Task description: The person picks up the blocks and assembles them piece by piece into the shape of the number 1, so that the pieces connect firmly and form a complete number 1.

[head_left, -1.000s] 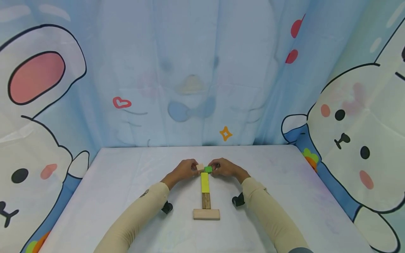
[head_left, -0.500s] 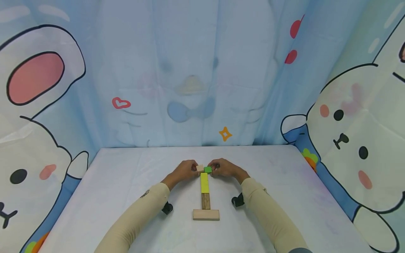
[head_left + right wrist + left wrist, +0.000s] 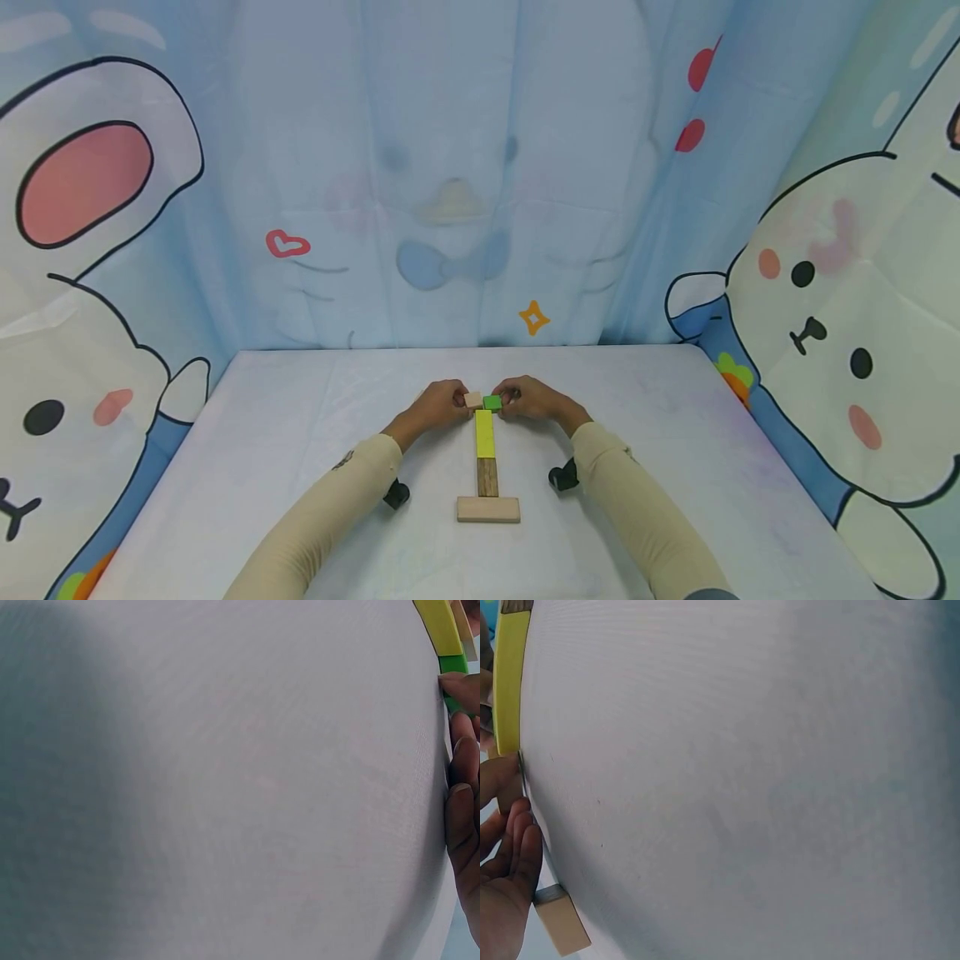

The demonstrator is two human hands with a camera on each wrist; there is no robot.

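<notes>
My left hand (image 3: 441, 403) pinches a plain wooden block (image 3: 473, 400) between thumb and fingers, at the far end of a row of blocks. From the other side my right hand (image 3: 531, 397) pinches a green block (image 3: 492, 402); the two blocks sit side by side. Just below them lies a yellow block (image 3: 485, 433), then a dark-grained brown block (image 3: 487, 477). A wide pale wooden block (image 3: 488, 510) lies crosswise at the near end. In the right wrist view, the thumb lies on the green block (image 3: 454, 666), which meets the yellow one.
Beside the left hand, another plain wooden block (image 3: 562, 924) shows in the left wrist view. A white cloth covers the table (image 3: 637, 517). Behind it hangs a blue curtain (image 3: 450, 108) printed with cartoon rabbits. Black wrist cameras hang under both sleeves.
Both hands stay nearly still at the same two blocks. The wooden block under the left hand seems to have shifted very slightly; the rest of the row lies as before.
</notes>
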